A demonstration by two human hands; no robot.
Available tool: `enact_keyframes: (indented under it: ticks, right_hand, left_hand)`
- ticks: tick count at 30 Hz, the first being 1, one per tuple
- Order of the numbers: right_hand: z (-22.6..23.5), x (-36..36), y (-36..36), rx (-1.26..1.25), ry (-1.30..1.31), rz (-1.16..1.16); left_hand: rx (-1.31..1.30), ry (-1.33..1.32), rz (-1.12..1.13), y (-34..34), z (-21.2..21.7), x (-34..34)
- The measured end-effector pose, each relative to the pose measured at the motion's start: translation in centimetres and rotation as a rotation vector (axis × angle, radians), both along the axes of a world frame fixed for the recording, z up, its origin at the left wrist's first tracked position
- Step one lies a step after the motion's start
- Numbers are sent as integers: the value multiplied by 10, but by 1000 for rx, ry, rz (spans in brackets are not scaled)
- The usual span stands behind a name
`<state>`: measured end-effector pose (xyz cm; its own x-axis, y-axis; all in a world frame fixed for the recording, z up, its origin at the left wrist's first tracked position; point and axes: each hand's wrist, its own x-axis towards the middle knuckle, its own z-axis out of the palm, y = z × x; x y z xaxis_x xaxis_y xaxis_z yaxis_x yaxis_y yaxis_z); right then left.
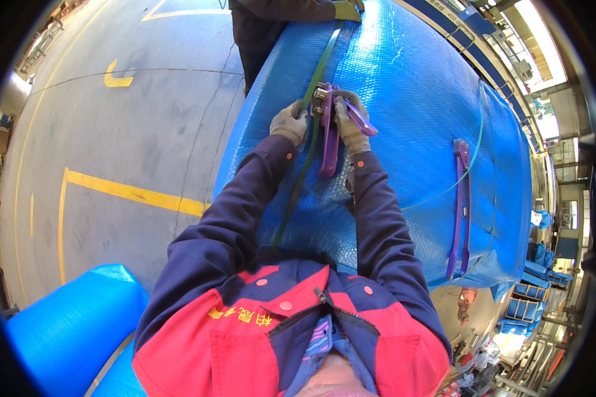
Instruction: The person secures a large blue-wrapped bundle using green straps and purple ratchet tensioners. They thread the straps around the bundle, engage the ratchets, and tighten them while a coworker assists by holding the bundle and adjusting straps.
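A large bundle wrapped in blue bubble sheeting (404, 73) lies in front of me, with a green strap (295, 192) running over it. On that strap sits a purple strapping tensioner (329, 142) with a metal head. My right hand (352, 126), in a grey work glove, is closed around the tensioner's handle side. At the left of the tool's head, my gloved left hand (289, 124) pinches the green strap. Farther right, a second purple long-handled tool (461, 205), perhaps a strap sealer, rests on the wrap.
A co-worker in dark clothes (261, 30) stands at the far side, a yellow-green glove (347, 10) on the bundle near the strap. A thin light-green cord (444, 190) crosses the wrap. Another blue-wrapped roll (79, 324) lies at lower left. Yellow lines (136, 190) mark the concrete floor.
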<state>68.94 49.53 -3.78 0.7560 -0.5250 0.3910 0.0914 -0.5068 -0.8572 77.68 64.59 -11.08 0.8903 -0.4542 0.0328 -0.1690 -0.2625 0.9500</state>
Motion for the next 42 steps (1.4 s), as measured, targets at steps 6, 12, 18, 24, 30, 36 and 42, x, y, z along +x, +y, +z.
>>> enact_keyframes:
  ticks: [6, 12, 18, 24, 30, 36, 42]
  right_hand:
    - [-2, -2, 0, -68, -4, -12]
    - [6, -5, 6, -171, 31, -63]
    - [9, -10, 7, 129, 87, -36]
    - [6, -8, 0, -119, 3, 14]
    - [4, -2, -6, -229, 94, 25]
    - [7, 1, -7, -233, 134, 3]
    - [41, 24, -29, 83, 389, 96]
  left_hand:
    - [86, -133, 47, 0, 15, -6]
    - [70, 165, 8, 6, 37, -8]
    - [45, 233, -14, 10, 43, -9]
    - [103, 86, -40, 7, 37, -8]
    - [-201, 444, -72, 9, 47, -8]
    - [-325, 680, -124, 16, 69, -2]
    - [-255, 695, -129, 18, 72, -4]
